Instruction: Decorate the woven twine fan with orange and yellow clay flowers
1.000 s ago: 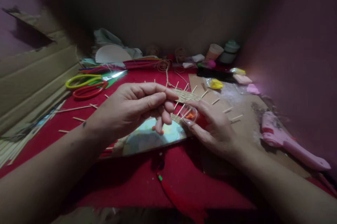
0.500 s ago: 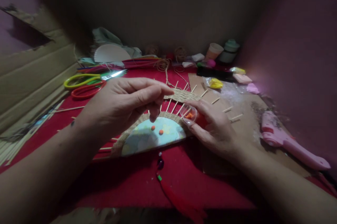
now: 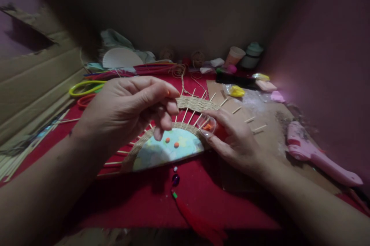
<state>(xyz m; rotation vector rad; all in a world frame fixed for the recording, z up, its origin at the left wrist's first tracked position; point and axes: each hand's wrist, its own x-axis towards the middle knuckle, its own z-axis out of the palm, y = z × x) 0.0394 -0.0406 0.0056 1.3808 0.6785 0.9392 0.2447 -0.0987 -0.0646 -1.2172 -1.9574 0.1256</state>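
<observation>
This looked like a craft corner, where scissors (image 3: 86, 82), a ball of twine (image 3: 198, 57) and a pink glue gun (image 3: 318, 156) lay about a red-covered table (image 3: 138, 203).

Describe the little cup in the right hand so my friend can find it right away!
Start at the big red cloth, then find the pale blue half-circle on it. Beside its upper right edge, the right hand holds the little cup. Unlike the cup at the back, this one is in a hand, with an orange lump inside its clear rim.
</observation>
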